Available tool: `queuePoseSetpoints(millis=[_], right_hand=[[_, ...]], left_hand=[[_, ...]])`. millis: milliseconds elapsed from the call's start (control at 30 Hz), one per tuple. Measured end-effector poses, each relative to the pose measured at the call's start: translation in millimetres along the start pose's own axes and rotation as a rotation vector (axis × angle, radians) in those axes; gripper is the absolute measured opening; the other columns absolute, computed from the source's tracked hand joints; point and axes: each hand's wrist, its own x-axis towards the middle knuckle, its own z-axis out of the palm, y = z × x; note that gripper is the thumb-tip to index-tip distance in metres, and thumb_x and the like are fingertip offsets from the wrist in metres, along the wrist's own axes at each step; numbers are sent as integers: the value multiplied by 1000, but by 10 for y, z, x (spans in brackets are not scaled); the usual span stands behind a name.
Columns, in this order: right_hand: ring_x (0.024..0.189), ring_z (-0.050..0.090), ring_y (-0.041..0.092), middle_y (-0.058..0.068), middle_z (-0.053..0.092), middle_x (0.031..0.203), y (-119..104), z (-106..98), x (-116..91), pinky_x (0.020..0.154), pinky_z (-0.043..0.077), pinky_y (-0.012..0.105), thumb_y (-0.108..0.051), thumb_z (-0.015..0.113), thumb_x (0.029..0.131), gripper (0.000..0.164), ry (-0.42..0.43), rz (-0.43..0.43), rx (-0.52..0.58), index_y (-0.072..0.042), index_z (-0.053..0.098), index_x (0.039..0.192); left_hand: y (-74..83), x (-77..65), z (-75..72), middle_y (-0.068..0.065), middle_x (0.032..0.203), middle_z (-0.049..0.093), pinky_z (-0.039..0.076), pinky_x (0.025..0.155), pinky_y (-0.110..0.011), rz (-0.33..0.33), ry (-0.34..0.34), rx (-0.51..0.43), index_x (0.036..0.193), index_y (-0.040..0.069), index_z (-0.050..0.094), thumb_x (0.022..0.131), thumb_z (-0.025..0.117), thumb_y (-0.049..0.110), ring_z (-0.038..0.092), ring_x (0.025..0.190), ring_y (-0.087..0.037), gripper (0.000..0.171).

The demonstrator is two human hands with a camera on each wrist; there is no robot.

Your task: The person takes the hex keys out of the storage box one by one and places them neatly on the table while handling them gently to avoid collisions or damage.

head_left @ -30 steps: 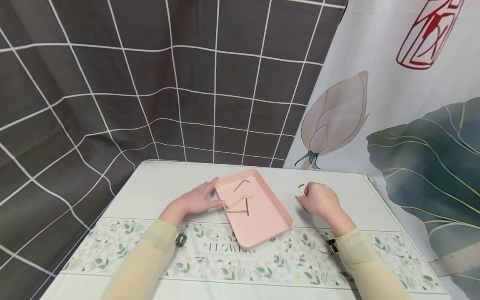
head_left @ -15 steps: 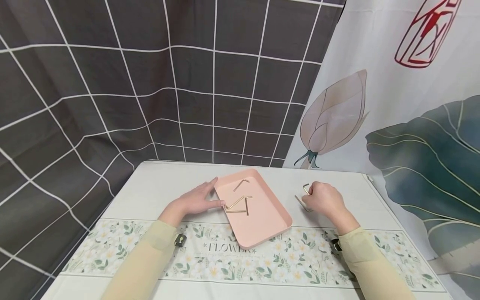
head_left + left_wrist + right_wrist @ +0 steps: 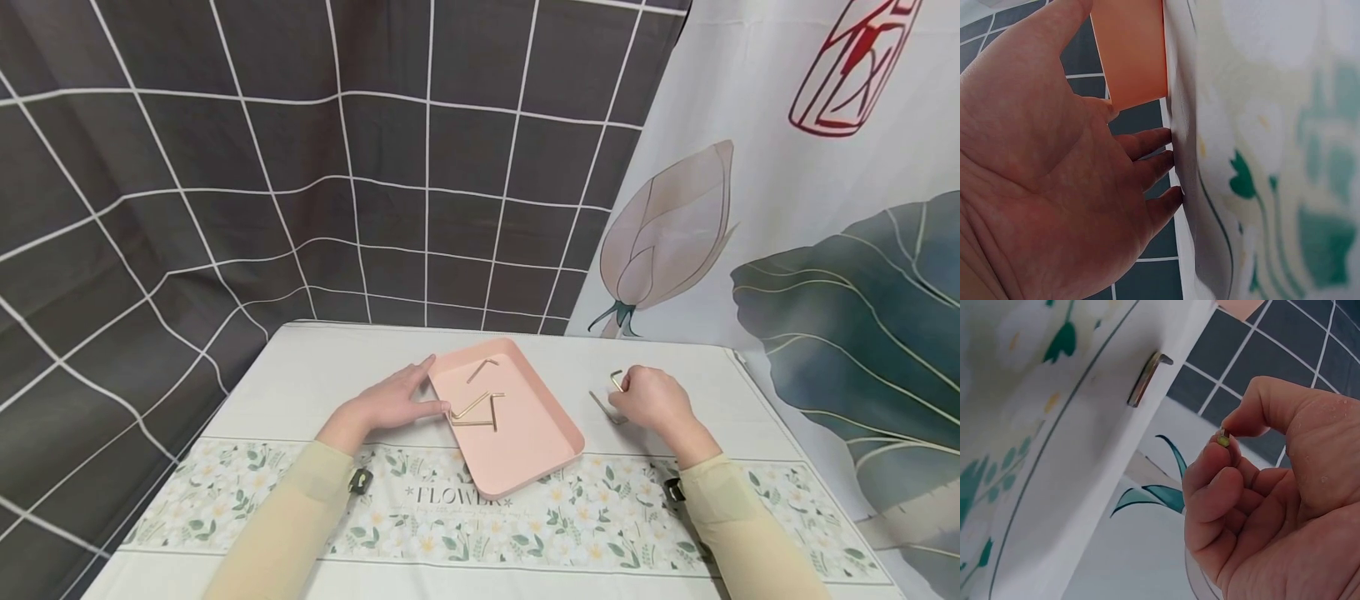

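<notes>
A pink tray lies slanted on the table with several brass-coloured hex keys in it. My left hand is at its left side, fingers spread and thumb at the rim; in the left wrist view the fingertips meet the tablecloth beside the tray wall. Right of the tray, my right hand pinches a hex key between thumb and index finger. Only its tip shows in the right wrist view. Below that hand another hex key rests on the cloth.
A white tablecloth with a flower-printed band covers the table. Behind it hangs a dark gridded curtain, and a pale curtain with a flower print stands at the right.
My right hand has shifted slightly right with the pinched hex key, and the hex key on the cloth beneath it now shows. The left hand and tray stay put.
</notes>
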Motion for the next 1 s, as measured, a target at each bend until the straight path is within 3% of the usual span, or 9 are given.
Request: queuePoseSetpoints(millis=[333,1000], right_hand=[[64,54,22,3,59,70,75,39,17,57,41,35,-20,72,92,23,-55,20,-17,-12,60,75],[66,56,22,4,62,74,121,84,18,60,44,35,-19,74,93,19,-108,23,-29,-10,63,80]], left_hand=[[3,-14,-11,-18,183,22,22,134,-67,-3,-2,-4,180,14,15,101,65,74,21,169,-41,112],[-7,-7,-7,-18,183,23,23,134,-67,3,-1,0,180,14,15,100,65,76,22,169,-41,113]])
